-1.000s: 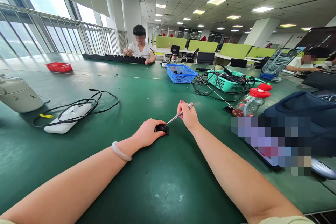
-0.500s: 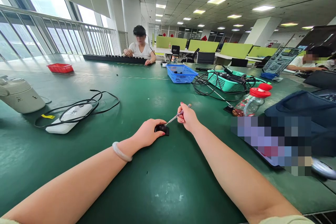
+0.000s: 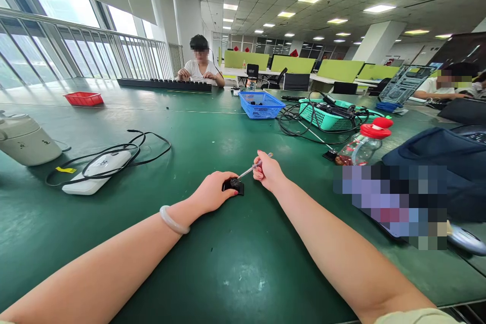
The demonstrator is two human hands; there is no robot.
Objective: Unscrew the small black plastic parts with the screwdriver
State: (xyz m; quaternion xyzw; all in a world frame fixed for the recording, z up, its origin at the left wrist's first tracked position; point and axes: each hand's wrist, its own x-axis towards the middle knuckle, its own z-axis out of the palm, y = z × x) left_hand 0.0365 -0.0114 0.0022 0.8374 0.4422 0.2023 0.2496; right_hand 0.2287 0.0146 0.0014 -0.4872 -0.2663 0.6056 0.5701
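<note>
My left hand [image 3: 210, 192] lies flat on the green worktop [image 3: 235, 263], its fingers closed over the near side of a small black part [image 3: 233, 186] and pinning it down. The part sits on the worktop in the middle, just between my two hands. My right hand [image 3: 268, 172] is just right of it, fingers clamped tight on the handle of a thin screwdriver [image 3: 248, 168]. The shaft slants down to the left and the tip rests on top of the black part. A pale bracelet [image 3: 173, 220] rings my left wrist.

Off to the left lies a white device [image 3: 93, 171] wrapped in a black cable, and beyond it a cream jug [image 3: 26, 139]. Further back I see a red tray [image 3: 83, 98], a blue basket [image 3: 261, 105] and a green basket [image 3: 330, 116] tangled in cables. A red-capped bottle [image 3: 360, 146] lies on its side to the right, near a dark blue bag [image 3: 440, 154]. Another person sits at the far end behind a long keyboard [image 3: 163, 84].
</note>
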